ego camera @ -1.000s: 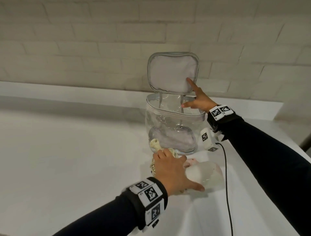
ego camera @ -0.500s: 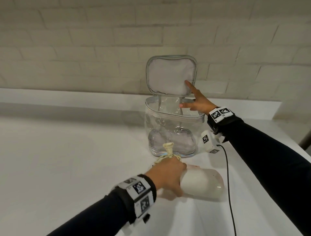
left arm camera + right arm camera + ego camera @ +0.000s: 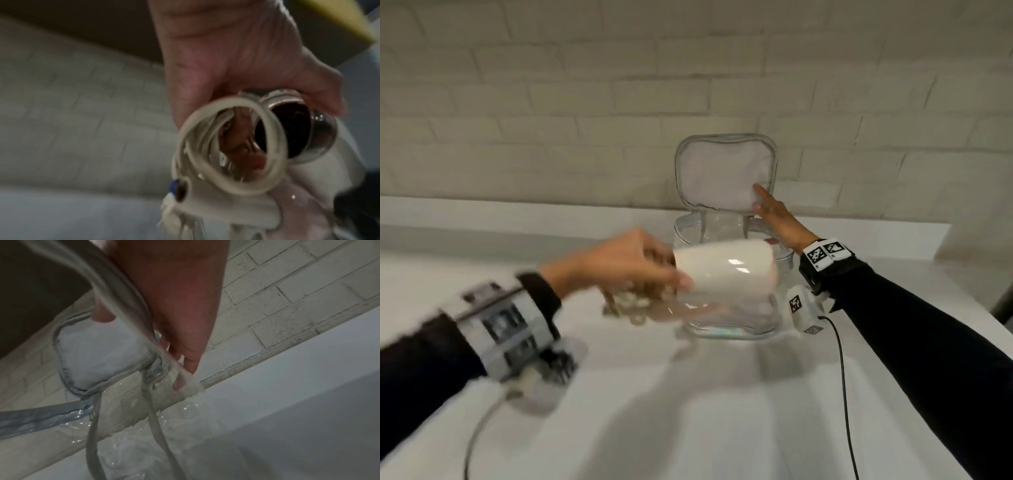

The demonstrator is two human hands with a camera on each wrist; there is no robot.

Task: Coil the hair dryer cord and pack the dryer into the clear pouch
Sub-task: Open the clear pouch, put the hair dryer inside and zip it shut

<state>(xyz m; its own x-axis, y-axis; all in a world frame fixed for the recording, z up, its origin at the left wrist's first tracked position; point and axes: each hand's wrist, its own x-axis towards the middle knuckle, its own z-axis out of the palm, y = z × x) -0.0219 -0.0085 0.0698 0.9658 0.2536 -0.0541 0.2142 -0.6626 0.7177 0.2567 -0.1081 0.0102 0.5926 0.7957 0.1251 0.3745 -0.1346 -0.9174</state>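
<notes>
My left hand [image 3: 654,270] grips the white hair dryer [image 3: 726,270] by its rear end and holds it in the air, level, in front of the clear pouch [image 3: 736,325]. The cream cord [image 3: 633,303] hangs as a bundle under that hand. In the left wrist view the cord coil [image 3: 232,146] and its plug [image 3: 185,193] hang beside the dryer's dark rear opening [image 3: 287,129]. The pouch stands upright with its grey lid [image 3: 722,174] flipped up. My right hand [image 3: 767,209] rests straight fingers [image 3: 191,356] against the lid [image 3: 98,350].
The pouch stands on a white counter [image 3: 688,411] near a raised ledge [image 3: 517,212] and a pale brick wall [image 3: 585,102]. A black cable [image 3: 842,377] trails from my right wrist across the counter. The counter's right edge [image 3: 962,281] is near my right arm.
My left hand has lifted the dryer and its coiled cord off the counter, up in front of the pouch. My right hand has stayed on the lid.
</notes>
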